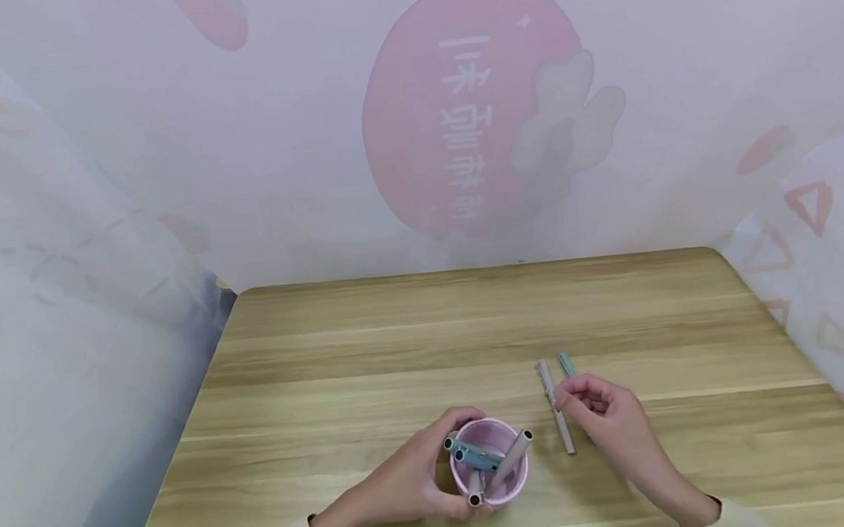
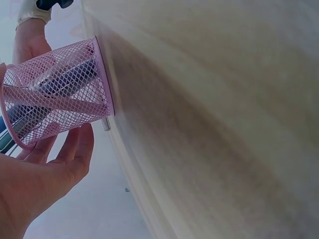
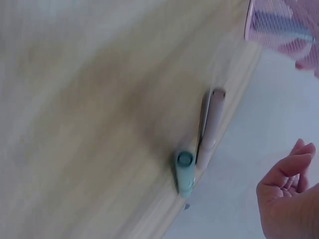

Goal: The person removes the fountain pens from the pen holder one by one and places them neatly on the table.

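Backdrop (image 1: 249,184): a pale printed cloth with a big red round motif hangs behind and to both sides of the worktop.
Worktop (image 1: 433,349): light wood planks, grain running left to right in the head view.
Left hand (image 1: 410,480): wrapped around the left side of the pen cup, fingers (image 2: 75,154) curved against the mesh wall and thumb at the near rim, gripping it.
Right hand (image 1: 613,420): hovering just right of the loose pens, fingers (image 3: 294,164) loosely curled with the tips near the beige pen; the wrist view shows the palm holding nothing, and actual contact with the pen cannot be told.
Pen cup (image 1: 489,461): pink wire mesh, upright on the worktop near the front edge, between the two hands.
Pens in cup (image 1: 476,454): several stand or lean inside, among them a blue-grey one lying across the mouth and a beige one tilted to the right.
Beige pen (image 1: 555,407): flat on the worktop, right of the cup, pointing away from the person.
Teal pen (image 1: 565,364): flat just beside the beige one, on its right, partly hidden by the right hand.
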